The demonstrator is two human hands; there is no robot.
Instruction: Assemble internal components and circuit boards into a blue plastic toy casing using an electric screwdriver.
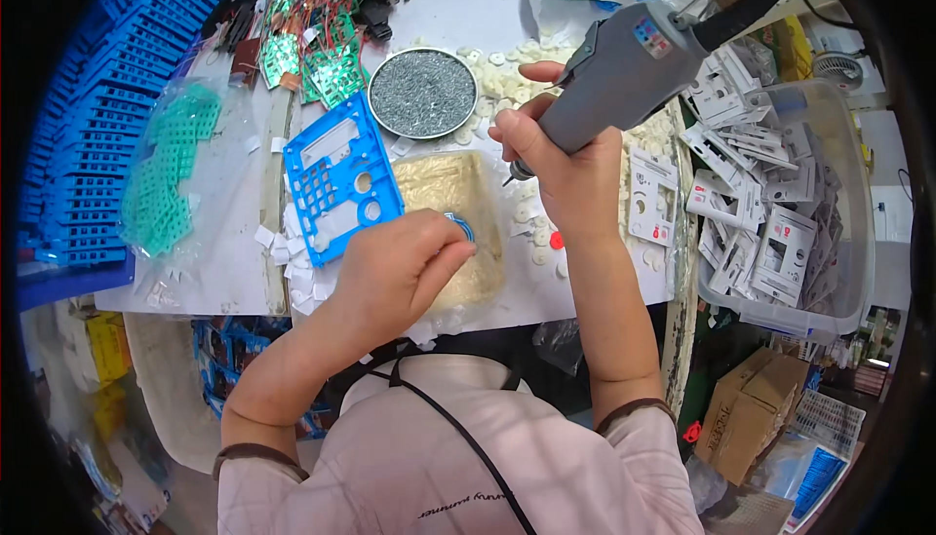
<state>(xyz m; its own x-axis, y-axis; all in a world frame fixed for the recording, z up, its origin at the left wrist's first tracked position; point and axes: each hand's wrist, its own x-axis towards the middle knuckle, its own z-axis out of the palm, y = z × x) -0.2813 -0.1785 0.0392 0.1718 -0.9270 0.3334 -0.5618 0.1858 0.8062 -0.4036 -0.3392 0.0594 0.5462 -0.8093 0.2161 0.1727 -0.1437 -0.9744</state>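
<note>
My right hand (575, 179) is wrapped round a grey electric screwdriver (624, 72), raised above the table with its bit pointing down and left. Closed in a pinch, my left hand (400, 257) is over a tan, plastic-wrapped pad (439, 179). A small blue ring-shaped piece (460, 227) shows at its fingertips; the rest of it is hidden. Left of the pad lies a blue plastic panel (317, 184) with square button holes and round openings. Behind the pad stands a round dish of small metal screws (424, 94).
Stacked blue panels (93, 145) and a bag of green pieces (171, 170) are at the left. Wired green circuit boards (331, 53) lie at the back. Small cream discs (507, 77) spread behind my right hand. A clear bin (858, 233) of printed white panels (780, 252) stands at the right.
</note>
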